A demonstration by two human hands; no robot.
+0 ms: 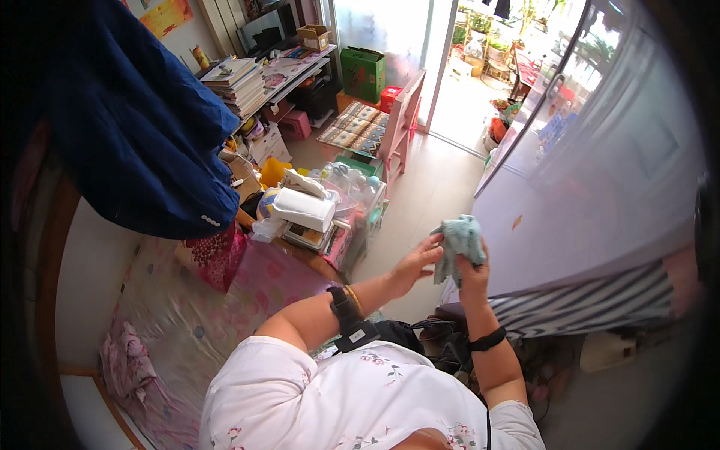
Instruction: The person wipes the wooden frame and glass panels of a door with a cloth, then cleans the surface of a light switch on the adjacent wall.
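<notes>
Teal cloth [460, 241] in right hand [475, 277]; green carton [363, 76] beyond, its contents hidden.

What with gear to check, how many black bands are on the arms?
2: a wide band on the forearm behind the left hand, and a narrow band below the right hand. The sleeves could hide others.

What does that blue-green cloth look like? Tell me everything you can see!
The cloth is pale blue-green and looks soft. It's crumpled into a loose, folded bundle, with part hanging down. It's held up in mid-air: the right hand grips its lower right side, and the left hand is at its left edge, touching or nearly so.
</notes>
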